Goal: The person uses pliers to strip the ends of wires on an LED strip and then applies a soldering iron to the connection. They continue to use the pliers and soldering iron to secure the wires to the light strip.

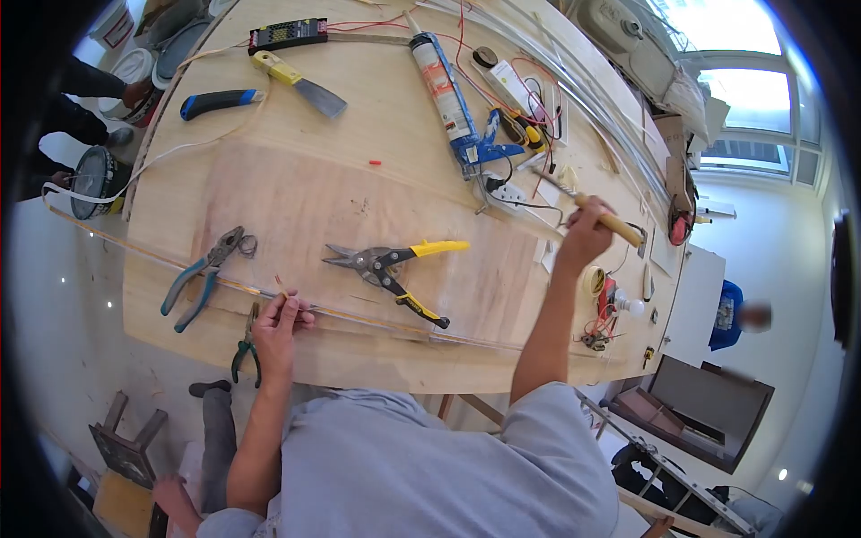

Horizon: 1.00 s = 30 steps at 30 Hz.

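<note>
My left hand (280, 334) pinches a thin strip (359, 319) that runs along the front part of the wooden table; a small pale piece sticks up from the fingers. My right hand (588, 231) is closed round the wooden handle of a tool (619, 226) with a thin metal shaft, at the right of the table. Between the hands lie yellow-and-black snips (378, 265), jaws toward the left. Teal-handled pliers (204, 276) lie left of my left hand, beside a small wire coil (248, 245). Smaller green-handled pliers (247, 348) are just next to that hand.
On the wooden table (296, 179) are a caulking gun (446, 103), a scraper (300, 83), a blue-black knife (220, 103), a power supply (288, 35), a power strip (511, 193) and metal strips (565, 81). People's limbs show at the left edge and lower left.
</note>
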Available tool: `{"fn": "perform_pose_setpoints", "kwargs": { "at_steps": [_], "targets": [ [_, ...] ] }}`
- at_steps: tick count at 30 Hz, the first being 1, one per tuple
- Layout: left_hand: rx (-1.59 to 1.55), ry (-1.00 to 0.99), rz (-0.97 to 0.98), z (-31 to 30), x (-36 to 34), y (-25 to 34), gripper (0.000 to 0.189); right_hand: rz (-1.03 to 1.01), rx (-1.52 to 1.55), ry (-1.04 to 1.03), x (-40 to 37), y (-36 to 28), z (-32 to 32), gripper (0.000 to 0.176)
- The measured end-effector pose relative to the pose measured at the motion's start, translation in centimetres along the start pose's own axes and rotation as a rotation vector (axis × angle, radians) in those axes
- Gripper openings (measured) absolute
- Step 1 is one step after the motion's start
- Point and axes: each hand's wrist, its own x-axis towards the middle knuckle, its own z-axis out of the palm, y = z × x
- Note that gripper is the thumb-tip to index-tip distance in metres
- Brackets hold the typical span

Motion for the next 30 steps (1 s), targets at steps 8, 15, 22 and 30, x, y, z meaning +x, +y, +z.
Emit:
{"fn": "perform_pose_setpoints", "kwargs": {
  "at_steps": [8, 15, 22, 30],
  "targets": [
    [0.019, 0.009, -0.020, 0.1, 0.2, 0.1, 0.030, 0.691, 1.084, 0.044, -2.5, 1.2, 2.4, 0.024],
    [0.015, -0.042, -0.020, -0.6, 0.4, 0.0, 0.029, -0.346, 0.186, 0.498, 29.7, -10.4, -20.5, 0.023],
    [0.019, -0.044, -0.017, -0.7, 0.3, 0.0, 0.030, -0.218, -0.298, 0.161, 15.9, -4.0, -13.5, 0.022],
    [0.057, -0.042, -0.018, -0.6, 0.3, 0.2, 0.032, -0.005, -0.031, -0.225, -7.0, 1.3, 2.7, 0.013]
  ]
}}
